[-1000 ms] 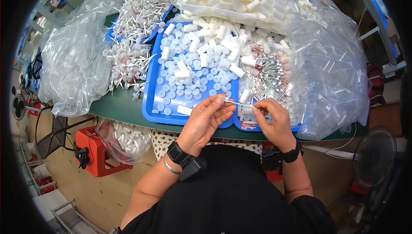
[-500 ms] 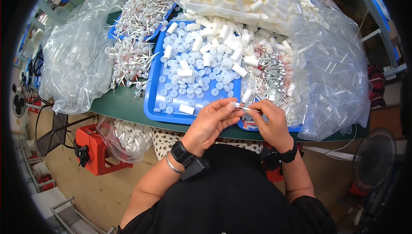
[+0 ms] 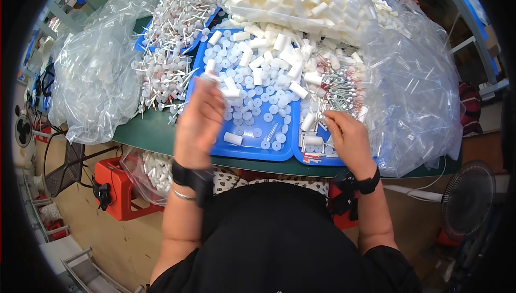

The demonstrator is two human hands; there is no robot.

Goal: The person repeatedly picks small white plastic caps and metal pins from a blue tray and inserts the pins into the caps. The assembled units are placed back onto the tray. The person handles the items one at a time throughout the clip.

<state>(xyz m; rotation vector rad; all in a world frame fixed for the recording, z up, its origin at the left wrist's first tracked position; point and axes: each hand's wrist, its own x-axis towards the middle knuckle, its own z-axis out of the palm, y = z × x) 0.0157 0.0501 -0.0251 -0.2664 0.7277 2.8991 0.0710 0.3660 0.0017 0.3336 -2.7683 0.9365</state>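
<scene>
My left hand point(image 3: 201, 121), smeared by motion, is raised over the left edge of the middle blue tray point(image 3: 252, 153); its fingers and anything in them are unclear. That tray holds translucent round discs point(image 3: 247, 115) with centre holes and several white cylinders point(image 3: 233, 138). Over the right-hand blue tray point(image 3: 336, 161), the thumb and forefinger of my right hand point(image 3: 349, 140) are drawn together in a pinch. Whatever sits at the fingertips is too small to make out. Just beyond them lie thin metal rods point(image 3: 344, 93) with reddish ends, among more white cylinders point(image 3: 308, 121).
Thin white sticks with discs point(image 3: 166, 78) are heaped on the green table point(image 3: 142, 137) and in a back-left blue tray point(image 3: 141, 43). A large bag of white cylinders point(image 3: 301, 2) lies behind. Clear plastic bags point(image 3: 97, 83) flank both sides. A black fan point(image 3: 468, 199) stands right.
My hands have parted from a thin white piece they both held. The left swung left and away from me; the right shifted slightly right, over the rods.
</scene>
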